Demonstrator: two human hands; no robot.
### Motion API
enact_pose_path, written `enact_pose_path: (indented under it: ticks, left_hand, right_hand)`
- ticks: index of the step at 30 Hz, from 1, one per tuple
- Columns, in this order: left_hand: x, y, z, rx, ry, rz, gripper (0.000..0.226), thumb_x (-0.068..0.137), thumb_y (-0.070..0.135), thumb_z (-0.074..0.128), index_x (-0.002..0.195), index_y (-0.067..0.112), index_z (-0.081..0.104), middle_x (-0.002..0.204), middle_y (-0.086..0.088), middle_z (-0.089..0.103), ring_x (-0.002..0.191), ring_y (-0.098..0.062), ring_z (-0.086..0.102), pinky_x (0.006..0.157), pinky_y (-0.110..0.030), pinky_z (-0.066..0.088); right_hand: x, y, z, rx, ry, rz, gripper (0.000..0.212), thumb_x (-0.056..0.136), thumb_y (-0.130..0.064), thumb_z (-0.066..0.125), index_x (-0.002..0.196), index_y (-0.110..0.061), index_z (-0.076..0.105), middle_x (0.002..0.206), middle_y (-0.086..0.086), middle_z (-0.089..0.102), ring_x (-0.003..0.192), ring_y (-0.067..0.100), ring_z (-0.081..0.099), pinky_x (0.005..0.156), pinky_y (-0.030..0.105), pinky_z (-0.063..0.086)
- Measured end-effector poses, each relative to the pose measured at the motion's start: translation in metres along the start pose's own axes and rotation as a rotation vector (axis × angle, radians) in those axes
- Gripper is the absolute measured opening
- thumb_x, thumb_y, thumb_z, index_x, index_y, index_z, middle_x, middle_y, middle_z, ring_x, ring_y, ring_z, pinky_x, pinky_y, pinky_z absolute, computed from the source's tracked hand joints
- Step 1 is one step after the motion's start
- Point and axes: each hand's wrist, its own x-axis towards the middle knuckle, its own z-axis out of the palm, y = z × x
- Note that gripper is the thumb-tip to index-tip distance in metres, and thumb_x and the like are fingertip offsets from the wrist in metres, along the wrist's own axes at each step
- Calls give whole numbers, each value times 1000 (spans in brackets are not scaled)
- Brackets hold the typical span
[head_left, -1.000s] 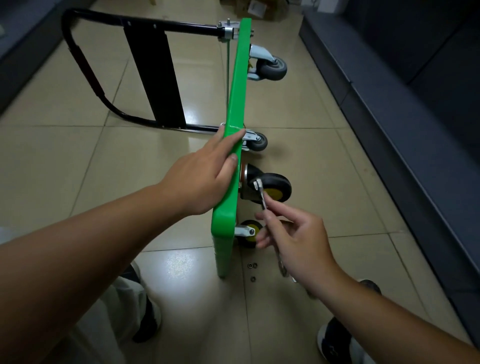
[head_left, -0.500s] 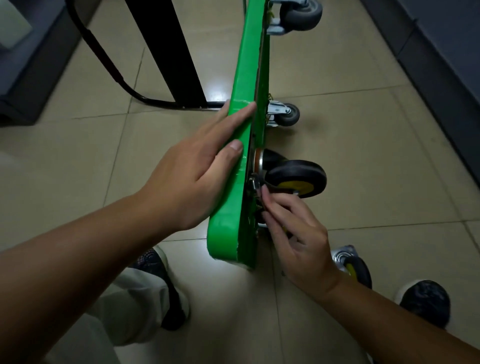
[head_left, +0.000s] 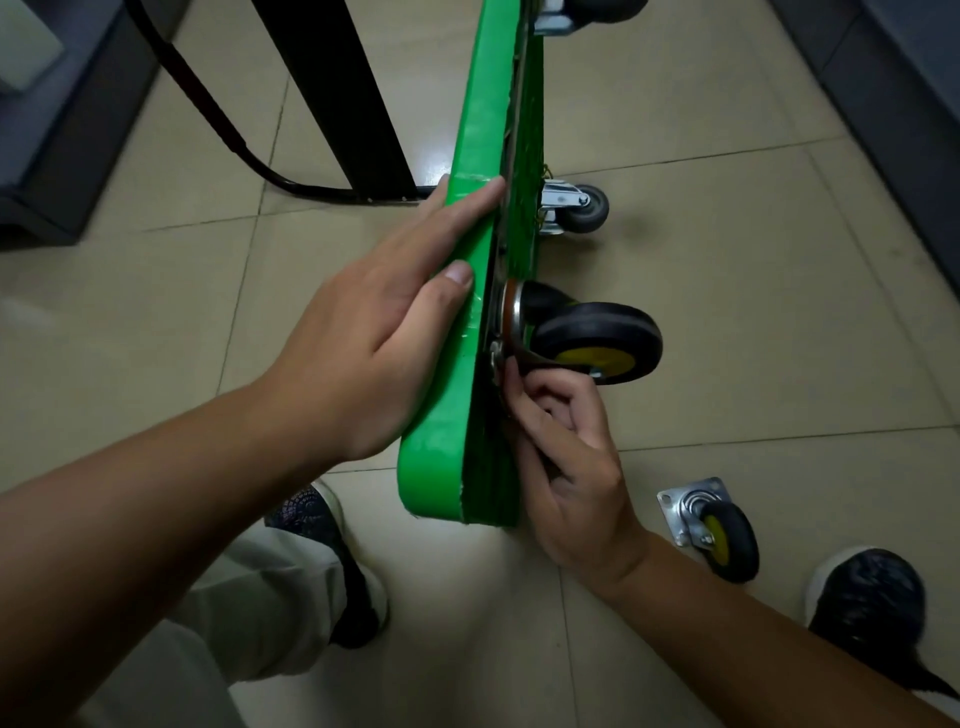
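Left hand (head_left: 384, 332) lies flat, fingers straight, on the green cart deck (head_left: 467, 322) standing on edge mid-frame. Right of it a black-and-yellow caster (head_left: 597, 343) juts out – beneath it the right hand (head_left: 571, 467), fingers curled, pinches a wrench (head_left: 496, 357) at the caster's plate – a loose caster (head_left: 719, 530) lies lower right

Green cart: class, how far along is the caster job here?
Looks done: a loose caster lies on the floor. In hand: the left hand steadies the green cart on its edge while the right hand works a wrench at the plate of the mounted caster. Left: finishing that plate, then probably the loose caster.
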Motion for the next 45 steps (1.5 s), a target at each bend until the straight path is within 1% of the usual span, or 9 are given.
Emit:
enact_pose_path:
  ticks: [12,16,18,23,27,32,38,41,45]
  left_hand:
    - [-2,4,2,71,1,-34,56,100,40,29,155,50,26,167,15,21,150,-1,24,110,-19,26]
    - [-2,12,2,128,-32,-67,61,96,46,23,157,49,22,169,11,17,146,-19,38,110,-32,37]
    - [-1,16,1,158,-56,-80,64,94,47,20,158,47,20,170,8,14,143,-25,42,108,-39,41]
    - [-1,15,-2,200,-87,-89,62,97,48,19,159,45,17,170,1,11,133,-35,52,101,-46,46]
    - [-2,16,-5,185,-98,-71,66,93,50,17,159,46,17,170,0,11,137,-35,48,104,-46,45]
    - [-2,14,-6,195,-100,-52,52,109,42,24,159,46,13,171,0,9,140,-34,45,106,-43,44]
    - [-3,13,-7,168,-76,-38,59,99,48,19,158,49,15,170,5,13,143,-25,42,108,-39,41]
    - [-2,12,-4,158,-47,-26,61,97,48,20,158,48,18,169,9,16,143,-18,39,103,-30,36]
    - [0,6,-2,150,-12,-2,56,101,45,24,157,49,22,166,16,24,144,-9,35,100,-22,31]
  right_hand:
    - [-2,-52,-6,77,78,314,38,100,-3,57,138,-6,60,89,4,54,81,13,55,73,22,46]
    - [19,-93,-18,152,49,631,25,100,-9,61,121,-11,73,66,-9,59,59,7,54,55,23,45]
    - [44,-116,-23,261,70,869,15,99,-8,62,100,-5,76,54,2,55,48,16,49,45,25,40]
    - [108,-136,-32,537,9,1279,11,98,-2,53,88,-5,56,56,8,52,39,11,49,34,17,40]
    - [97,-145,-38,402,-186,1191,7,94,-4,57,96,-9,62,67,7,57,49,11,51,52,21,40]
    - [44,-138,-60,263,-168,1095,19,98,-7,61,86,-12,74,65,3,66,53,15,51,53,28,38]
    - [-6,-82,-80,-196,-94,432,34,103,-21,57,135,-29,64,76,-12,65,68,10,60,64,22,47]
    - [-16,-55,-78,-265,-77,177,47,104,-12,51,150,-18,47,82,-2,51,72,18,51,68,31,46]
    - [-14,-32,-55,-180,-113,3,47,103,-1,44,150,-1,40,94,6,49,82,16,50,77,21,43]
